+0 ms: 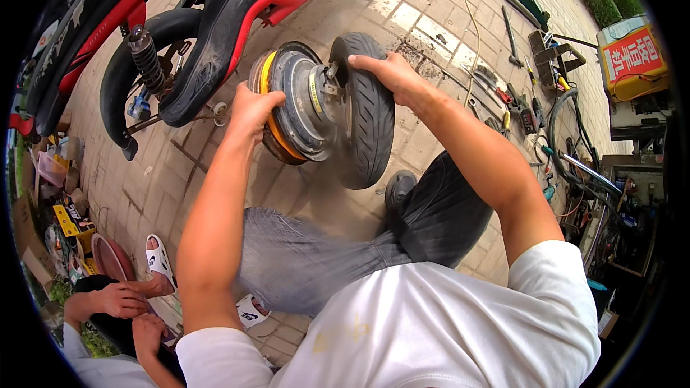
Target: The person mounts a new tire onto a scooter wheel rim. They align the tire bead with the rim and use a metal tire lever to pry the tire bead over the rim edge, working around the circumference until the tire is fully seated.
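Evidently pinching with left hand [253, 111] the yellow-orange rim [267, 70] of a round, grey metal hub wheel [299, 109], just right of that hand; also clasping the upper edge of a black, treaded rubber tyre [371, 128], below right hand [394, 76]. Better support both evenly, without twisting.

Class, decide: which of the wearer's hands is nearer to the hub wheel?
Left. The left hand grips the hub wheel on its left side; the right hand is off to its right, on the tyre.

Scattered tools [529, 122] and a red-and-black scooter [233, 8] mark an outdoor repair workshop (on brick paving [147, 176]).
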Tool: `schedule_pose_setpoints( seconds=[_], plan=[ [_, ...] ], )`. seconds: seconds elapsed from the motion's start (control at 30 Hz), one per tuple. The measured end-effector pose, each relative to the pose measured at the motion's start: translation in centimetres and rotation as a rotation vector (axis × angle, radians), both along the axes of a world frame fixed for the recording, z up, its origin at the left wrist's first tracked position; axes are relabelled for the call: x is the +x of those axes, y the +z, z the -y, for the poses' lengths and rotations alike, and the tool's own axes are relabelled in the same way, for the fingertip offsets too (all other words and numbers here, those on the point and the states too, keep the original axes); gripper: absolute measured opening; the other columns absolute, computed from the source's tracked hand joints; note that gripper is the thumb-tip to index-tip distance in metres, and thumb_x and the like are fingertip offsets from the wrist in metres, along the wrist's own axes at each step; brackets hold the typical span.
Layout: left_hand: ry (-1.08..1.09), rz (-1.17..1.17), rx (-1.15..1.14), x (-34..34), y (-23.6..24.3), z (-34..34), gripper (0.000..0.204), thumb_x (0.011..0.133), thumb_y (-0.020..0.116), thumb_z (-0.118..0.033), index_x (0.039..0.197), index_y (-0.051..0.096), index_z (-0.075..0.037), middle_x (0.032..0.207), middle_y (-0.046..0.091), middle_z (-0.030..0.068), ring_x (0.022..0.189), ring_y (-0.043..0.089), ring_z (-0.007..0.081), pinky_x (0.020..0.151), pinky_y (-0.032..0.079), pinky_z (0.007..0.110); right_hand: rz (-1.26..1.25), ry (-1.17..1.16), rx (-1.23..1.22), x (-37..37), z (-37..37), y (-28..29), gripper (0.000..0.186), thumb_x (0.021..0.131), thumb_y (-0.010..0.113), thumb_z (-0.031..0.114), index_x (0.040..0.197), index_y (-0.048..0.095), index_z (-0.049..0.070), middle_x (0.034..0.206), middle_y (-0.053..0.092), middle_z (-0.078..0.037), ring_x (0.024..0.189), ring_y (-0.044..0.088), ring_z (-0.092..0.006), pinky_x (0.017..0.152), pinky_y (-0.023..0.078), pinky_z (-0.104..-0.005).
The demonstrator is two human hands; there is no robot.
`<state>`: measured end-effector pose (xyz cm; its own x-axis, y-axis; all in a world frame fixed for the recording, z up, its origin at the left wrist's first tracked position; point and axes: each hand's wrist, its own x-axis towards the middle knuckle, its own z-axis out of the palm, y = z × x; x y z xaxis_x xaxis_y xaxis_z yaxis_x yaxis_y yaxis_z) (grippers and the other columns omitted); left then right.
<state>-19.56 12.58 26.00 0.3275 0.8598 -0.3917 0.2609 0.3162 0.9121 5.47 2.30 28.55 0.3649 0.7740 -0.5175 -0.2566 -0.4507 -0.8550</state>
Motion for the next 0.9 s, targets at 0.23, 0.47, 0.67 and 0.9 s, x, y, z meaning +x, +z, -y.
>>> schedule_pose_setpoints(
  seconds=[0.23,0.47,0.67,0.9],
  plan=[
    [0.017,-0.025,0.105,-0.9,-2.1,-0.8,0.064,0.065,0.075,-0.005,0.12,0.047,0.012,0.11,0.063,0.0237,0.096,0.067,0.0281,0.081,0.055,0.037,-0.167,-0.054,0.084,-2.5,-1.9,-1.6,0.048,0.079,0.081,0.022,0.104,0.062,-0.014,0.092,0.07,-0.019,0.076,0.071,-0.0256,0.069,0.059,-0.04],
    [0.013,-0.332,0.204,-0.8,-2.0,-0.3,0.077,0.062,0.078,-0.015,0.125,0.043,0.01,0.114,0.062,0.0271,0.104,0.065,0.0352,0.091,0.051,0.038,-0.114,-0.073,0.201,-5.6,-2.9,-3.2,0.044,0.08,0.081,0.021,0.103,0.064,-0.012,0.091,0.07,-0.018,0.075,0.07,-0.0234,0.067,0.059,-0.0375],
    [-0.076,-0.586,0.219,-0.4,-0.6,1.2,0.083,0.063,0.076,-0.026,0.13,0.039,0.006,0.126,0.055,0.0275,0.118,0.056,0.0407,0.101,0.046,0.043,-0.103,-0.074,0.15,-6.4,-3.4,-2.8,0.057,0.079,0.081,0.021,0.116,0.053,-0.012,0.099,0.068,-0.019,0.082,0.07,-0.0246,0.073,0.06,-0.0381],
    [-0.103,-0.579,0.293,-1.1,-0.5,3.0,0.081,0.064,0.075,-0.026,0.129,0.036,0.005,0.127,0.051,0.0289,0.118,0.054,0.0443,0.1,0.045,0.045,-0.204,-0.064,0.029,-5.9,-1.6,-2.7,0.074,0.079,0.082,0.025,0.131,0.041,-0.008,0.118,0.06,-0.021,0.102,0.065,-0.0273,0.084,0.057,-0.0412]
  ],
)
